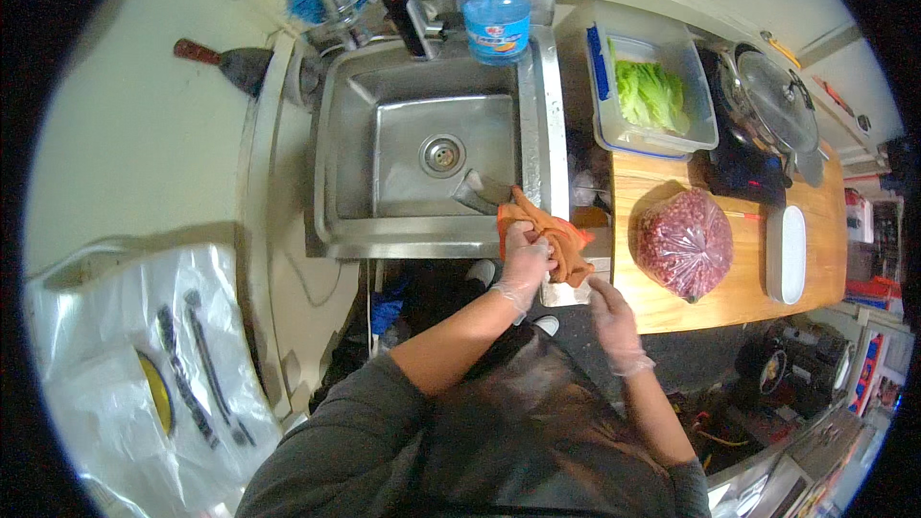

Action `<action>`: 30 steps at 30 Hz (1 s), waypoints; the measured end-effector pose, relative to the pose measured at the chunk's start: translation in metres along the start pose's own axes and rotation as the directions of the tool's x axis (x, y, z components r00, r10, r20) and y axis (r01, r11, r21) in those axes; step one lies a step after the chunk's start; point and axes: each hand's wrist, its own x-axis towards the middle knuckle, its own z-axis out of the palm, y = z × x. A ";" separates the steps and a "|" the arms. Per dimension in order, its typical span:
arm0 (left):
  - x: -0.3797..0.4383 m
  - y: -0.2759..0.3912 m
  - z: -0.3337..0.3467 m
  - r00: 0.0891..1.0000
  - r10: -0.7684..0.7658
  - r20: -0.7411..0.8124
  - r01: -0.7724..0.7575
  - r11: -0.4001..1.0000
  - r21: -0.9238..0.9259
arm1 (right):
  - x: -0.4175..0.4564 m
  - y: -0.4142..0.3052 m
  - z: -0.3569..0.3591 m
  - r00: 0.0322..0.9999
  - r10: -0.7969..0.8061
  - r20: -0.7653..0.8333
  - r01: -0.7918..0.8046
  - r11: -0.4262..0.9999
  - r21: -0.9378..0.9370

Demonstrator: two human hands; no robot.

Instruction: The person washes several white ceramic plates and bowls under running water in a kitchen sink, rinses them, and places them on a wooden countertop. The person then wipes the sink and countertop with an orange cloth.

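My left hand (527, 266), in a clear disposable glove, grips an orange cloth (550, 234) at the near right corner of a stainless steel sink (403, 230). A flat metal blade (483, 191), perhaps a cleaver's, sticks out of the cloth over the basin; its handle is hidden. My right hand (615, 324), also gloved, is just right of and below the cloth, its fingers apart and nothing seen in it. It is slightly blurred. Right of the hands, a clear plastic bag of reddish beans or similar small pieces (685, 244) rests on a wooden tabletop (647, 313).
A blue soap pump bottle (496, 21) stands behind the sink beside the faucet (414, 18). To the right are a plastic container (655, 137) with lettuce (651, 95), a lidded pan (773, 101) and a white oblong dish (786, 255). Plastic sheeting (86, 316) lies at left.
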 end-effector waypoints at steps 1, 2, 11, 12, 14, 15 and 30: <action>0.001 0.005 -0.006 0.992 -0.124 0.010 0.124 0.986 -0.112 | 0.012 -0.008 0.019 0.987 -0.137 -0.084 0.130 0.988 -0.086; 0.002 0.011 -0.014 0.977 -0.203 0.067 0.209 0.973 -0.100 | 0.024 -0.017 0.038 0.977 -0.191 -0.091 0.178 0.974 -0.141; 0.014 0.061 -0.079 0.882 -0.427 0.200 0.325 0.858 0.398 | 0.114 -0.048 0.075 0.875 -0.472 0.110 0.415 0.611 -0.674; 0.019 0.062 -0.079 0.868 -0.434 0.240 0.316 0.857 0.407 | 0.128 -0.052 0.070 0.851 -0.489 0.190 0.475 0.562 -0.677; 0.030 0.067 -0.076 0.829 -0.464 0.312 0.337 0.860 0.384 | 0.161 -0.066 0.062 0.766 -0.526 0.370 0.617 0.437 -0.655; 0.036 0.072 -0.074 0.811 -0.472 0.345 0.343 0.862 0.374 | 0.176 -0.074 0.058 0.715 -0.559 0.420 0.673 0.386 -0.631; 0.183 0.302 0.051 0.410 0.879 0.242 -0.759 0.182 0.626 | 0.223 -0.123 0.115 0.900 -0.215 -0.380 -0.043 0.822 -0.568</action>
